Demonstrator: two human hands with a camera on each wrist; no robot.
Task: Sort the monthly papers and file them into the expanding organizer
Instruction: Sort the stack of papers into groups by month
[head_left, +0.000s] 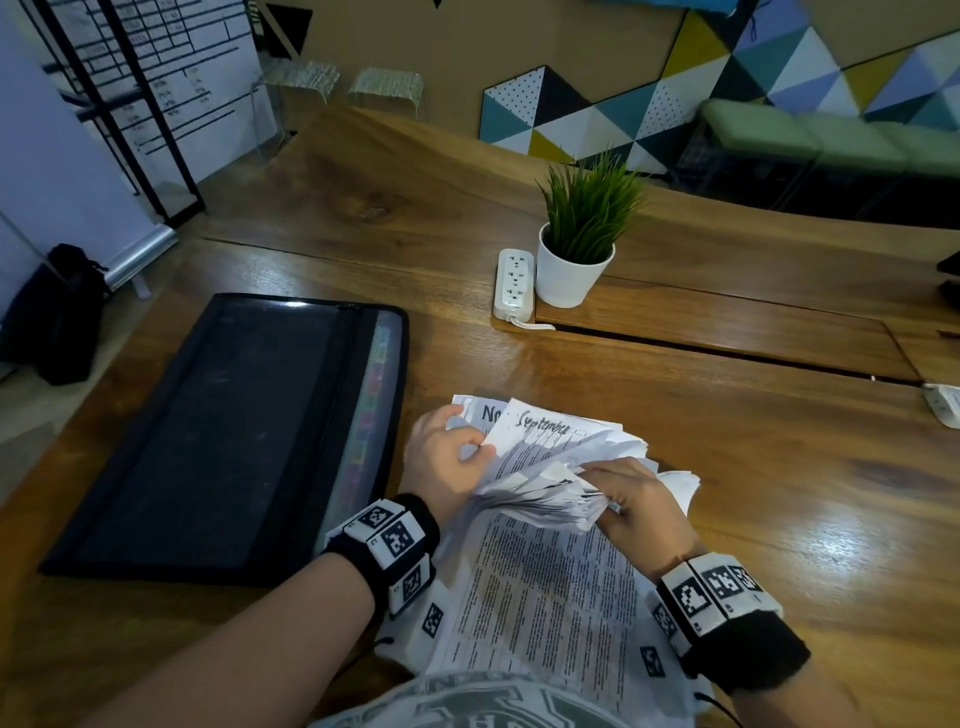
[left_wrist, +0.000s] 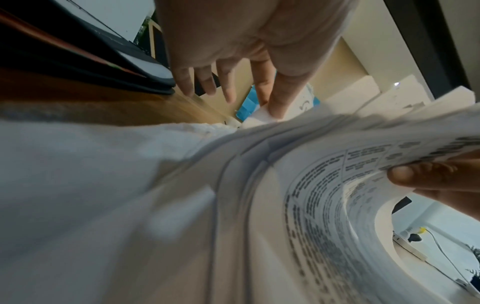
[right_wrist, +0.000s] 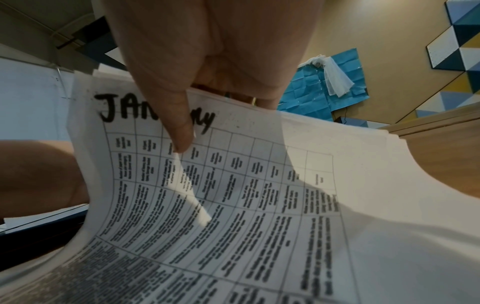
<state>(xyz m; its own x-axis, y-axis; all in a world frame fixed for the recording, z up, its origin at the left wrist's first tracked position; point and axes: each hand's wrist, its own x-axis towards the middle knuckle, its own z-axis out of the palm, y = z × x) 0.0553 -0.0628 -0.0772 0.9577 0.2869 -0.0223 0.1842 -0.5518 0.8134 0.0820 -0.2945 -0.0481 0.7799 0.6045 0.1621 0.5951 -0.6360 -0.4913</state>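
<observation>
Stack of printed papers (head_left: 545, 587) on the tabletop (head_left: 779, 493) at the near edge, upper sheets fanned and curled, handwritten month headings, left hand (head_left: 447, 462) and right hand (head_left: 636, 501) both pinching sheets, black expanding organizer (head_left: 223, 431) closed, flat, just left.

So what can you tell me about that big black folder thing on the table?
The expanding organizer is a large, flat, black case with a dark see-through front, black fabric edging and a zipper line near its right side. Along that right edge, pale pleats with coloured tabs show through. It lies flat and closed on the wooden table, left of the papers. Neither hand touches it; the left hand is just beside its right edge.
</observation>
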